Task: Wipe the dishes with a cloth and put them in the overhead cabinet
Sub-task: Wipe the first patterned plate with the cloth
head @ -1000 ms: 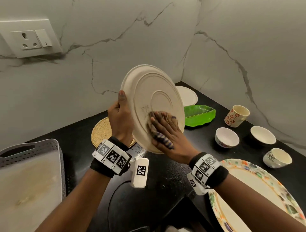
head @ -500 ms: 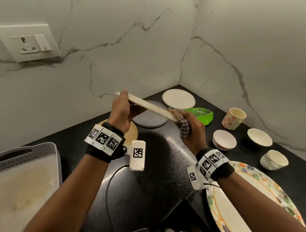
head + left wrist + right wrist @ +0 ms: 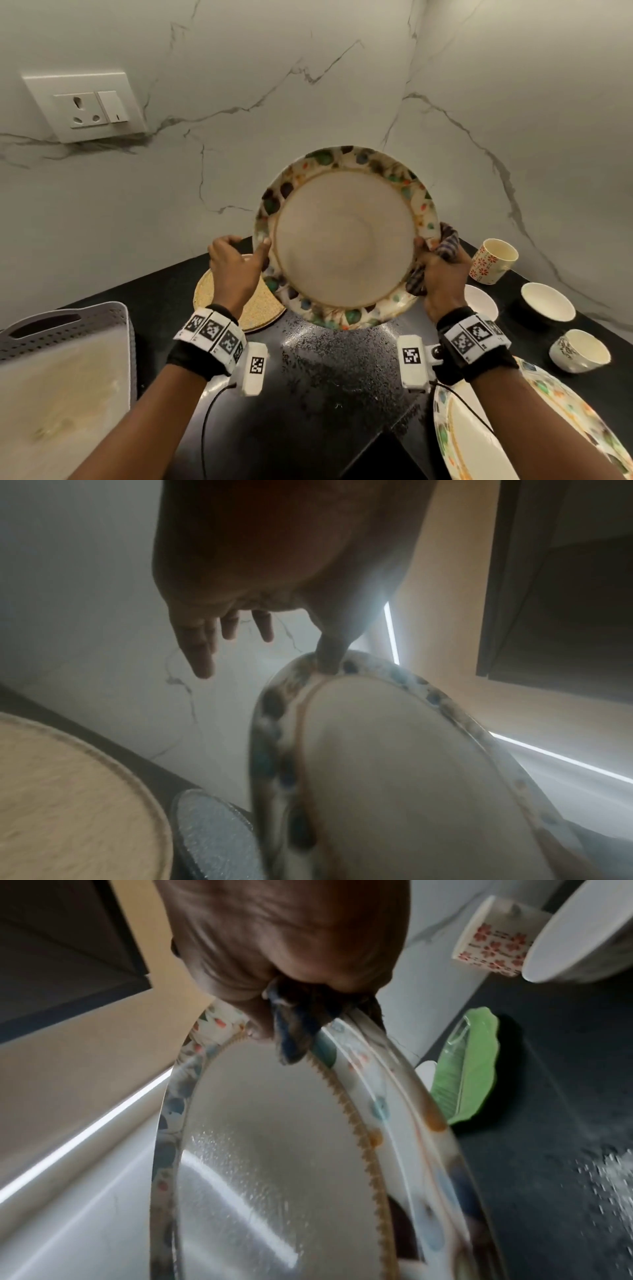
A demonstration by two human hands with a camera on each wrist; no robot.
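Above black countertop: my right hand pinches cloth against floral-rimmed plate; my left hand, fingers extended, thumbs its rim.

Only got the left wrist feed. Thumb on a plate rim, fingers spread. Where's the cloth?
Observer: In the right hand. It holds the cloth bunched against the plate's right rim.
Operator: Plate face wet?
Observer: The right wrist view shows fine droplets on it.
Operator: More plates waiting?
Observer: Yes, a second plate lies on the counter under the right forearm.
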